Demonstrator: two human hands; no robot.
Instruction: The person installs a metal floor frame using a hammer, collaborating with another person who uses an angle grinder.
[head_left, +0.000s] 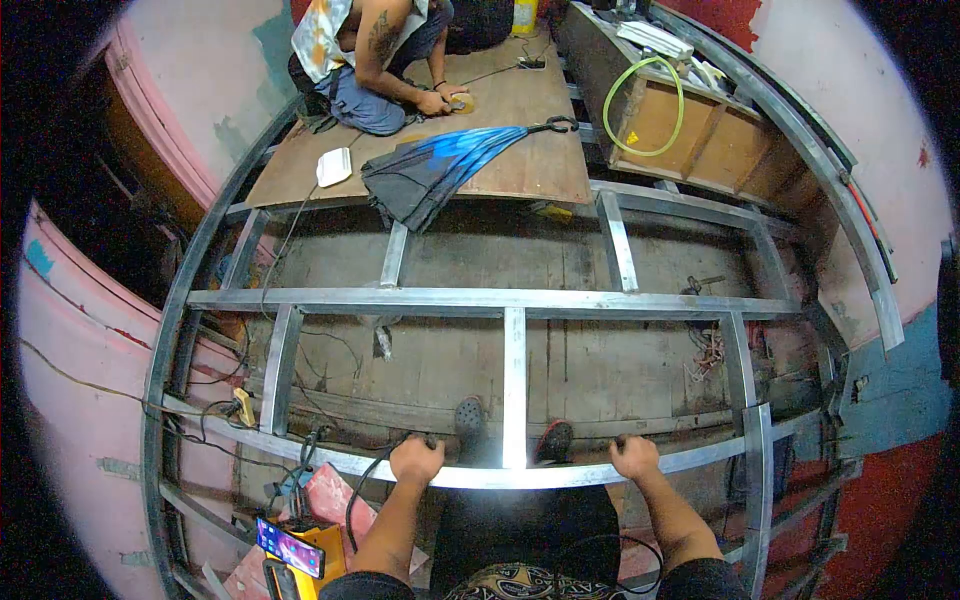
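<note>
A metal beam (520, 478) of a welded frame crosses just in front of my body. My left hand (417, 460) is closed over it left of the middle, beside a black cable (368, 480). Closed on the same beam to the right is my right hand (635, 457). The undersides of the fingers of both hands are hidden. Between the hands, a short metal crosspiece (514, 390) runs from this beam to a second beam (480, 302). My feet, in dark clogs (469, 418), show below the frame.
A person (375, 65) crouches on a plywood sheet (530, 165), hands on a small tool. A blue and black umbrella (440, 170) lies there. A phone (290, 548) sits by a yellow case at lower left. A wooden cabinet (670, 130) and loose metal tubes (885, 315) are right.
</note>
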